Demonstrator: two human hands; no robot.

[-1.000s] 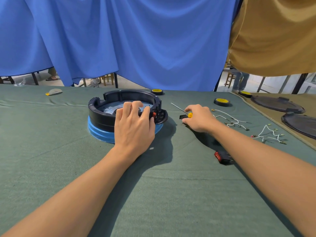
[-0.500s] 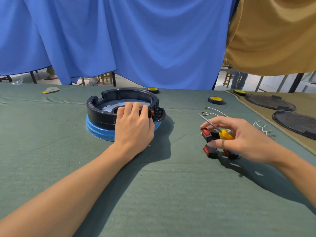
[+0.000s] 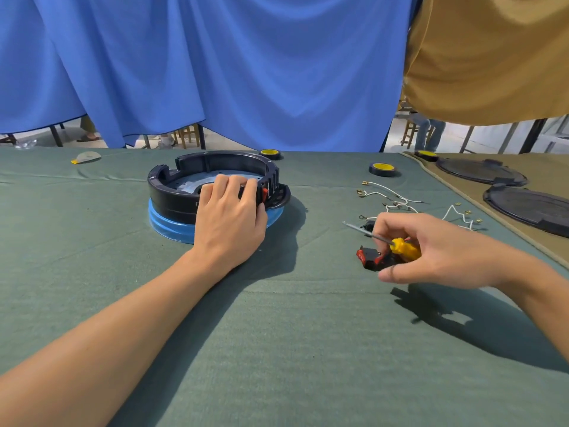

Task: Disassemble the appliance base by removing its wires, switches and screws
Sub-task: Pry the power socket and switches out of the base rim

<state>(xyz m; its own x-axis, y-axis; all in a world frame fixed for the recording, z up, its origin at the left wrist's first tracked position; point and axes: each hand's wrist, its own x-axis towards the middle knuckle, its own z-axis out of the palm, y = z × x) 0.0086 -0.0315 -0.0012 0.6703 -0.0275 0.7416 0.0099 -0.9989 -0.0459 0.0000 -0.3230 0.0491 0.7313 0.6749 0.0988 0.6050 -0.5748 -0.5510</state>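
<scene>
To the right of the appliance base [image 3: 172, 192], closest to the person, the right hand [image 3: 431, 251] pinches a screwdriver [image 3: 403, 246] by its yellow handle, between the thumb and the fingers. The screwdriver lies low and almost flat. Its thin metal end points left, toward the base, and a little away from the person. Right under those fingers, red and black switches [image 3: 371, 257] sit on the green cloth [image 3: 277, 349]. I cannot tell if a finger touches them.

The left hand [image 3: 229, 217] grips the near wall of the base, with its fingers curled over the rim. The base is a round black ring on a blue bottom, with its open side up. A red switch [image 3: 264, 194] sits in its right wall, just beside the fingers.

Farther right of the base, white wires [image 3: 391, 195] lie loose on the cloth. A tape roll [image 3: 383, 169] lies behind them, and a second tape roll [image 3: 270, 153] lies just behind the base. Far right of the base are two round black lids [image 3: 480, 171]. A blue curtain [image 3: 246, 72] hangs behind the base.
</scene>
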